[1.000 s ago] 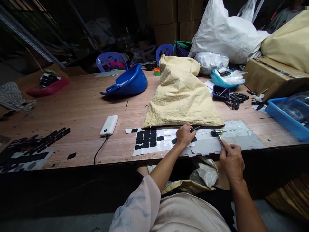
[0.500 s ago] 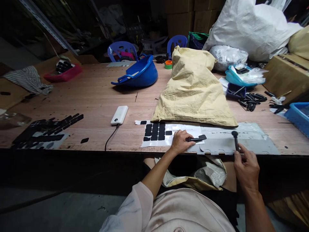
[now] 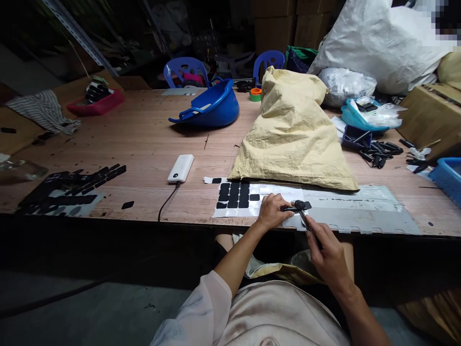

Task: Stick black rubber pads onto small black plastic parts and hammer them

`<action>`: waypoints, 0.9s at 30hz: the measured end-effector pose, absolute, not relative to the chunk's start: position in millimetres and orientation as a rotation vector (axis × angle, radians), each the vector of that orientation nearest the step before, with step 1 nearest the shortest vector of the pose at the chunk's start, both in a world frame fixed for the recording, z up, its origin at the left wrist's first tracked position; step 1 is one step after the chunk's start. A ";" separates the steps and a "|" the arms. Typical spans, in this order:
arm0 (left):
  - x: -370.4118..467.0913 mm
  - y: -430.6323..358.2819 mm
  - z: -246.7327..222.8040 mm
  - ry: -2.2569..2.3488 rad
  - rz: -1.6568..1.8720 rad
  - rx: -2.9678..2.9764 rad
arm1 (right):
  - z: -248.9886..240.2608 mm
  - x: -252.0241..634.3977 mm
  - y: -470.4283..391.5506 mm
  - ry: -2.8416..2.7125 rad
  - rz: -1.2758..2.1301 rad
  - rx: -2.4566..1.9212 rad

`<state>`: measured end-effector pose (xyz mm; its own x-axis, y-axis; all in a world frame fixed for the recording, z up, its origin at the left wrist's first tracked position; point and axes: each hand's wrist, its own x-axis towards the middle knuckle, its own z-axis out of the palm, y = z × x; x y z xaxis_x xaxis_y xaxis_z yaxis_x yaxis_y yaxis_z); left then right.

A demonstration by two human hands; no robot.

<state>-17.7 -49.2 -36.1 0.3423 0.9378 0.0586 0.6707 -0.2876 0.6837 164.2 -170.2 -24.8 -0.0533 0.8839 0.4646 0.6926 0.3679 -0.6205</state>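
Observation:
My left hand (image 3: 272, 211) rests at the table's front edge, its fingers closed on a slim black rod (image 3: 286, 208) lying over the sheets. My right hand (image 3: 328, 252) grips the shaft of a black round-headed tool (image 3: 299, 205). That round head is at the right end of the slim rod; whether the two touch I cannot tell. Beneath them a white sheet (image 3: 234, 212) carries rows of black rounded stickers (image 3: 234, 194). To the right a grey sheet (image 3: 382, 221) lies along the edge.
Behind the sheets stands a yellow sack (image 3: 295, 144). Left of it are a white power bank (image 3: 180, 168) with a cable and a blue basin (image 3: 216, 108). Several black tubes (image 3: 382, 151) lie at the right beside a blue basket (image 3: 448, 178). Black pieces (image 3: 72, 187) cover the left front.
My right hand has swung left with the round-headed tool, bringing its head to the slim black rod. My left hand has kept its hold. The view has shifted slightly.

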 end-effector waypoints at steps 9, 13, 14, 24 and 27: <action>-17.1 -50.8 -35.9 1.383 0.630 2.068 | -27.6 168.9 -168.8 -1.805 0.180 -1.369; -17.0 -50.4 -38.1 1.391 0.646 2.065 | -30.1 171.4 -171.3 -1.801 0.196 -1.407; -16.9 -50.4 -38.7 1.388 0.655 2.065 | -31.8 172.1 -171.4 -1.805 0.222 -1.413; -15.1 -50.5 -41.5 1.390 0.675 2.064 | -12.9 262.0 -142.8 -1.474 -0.103 -2.018; -15.0 -50.1 -42.2 1.393 0.676 2.073 | -13.1 309.0 -122.0 -1.346 -0.132 -2.396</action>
<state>-15.0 -50.1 -42.2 0.3373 0.9357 0.1036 0.6609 -0.3137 0.6818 309.0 -122.0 -13.1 0.5350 0.8018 0.2662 0.8382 -0.4644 -0.2859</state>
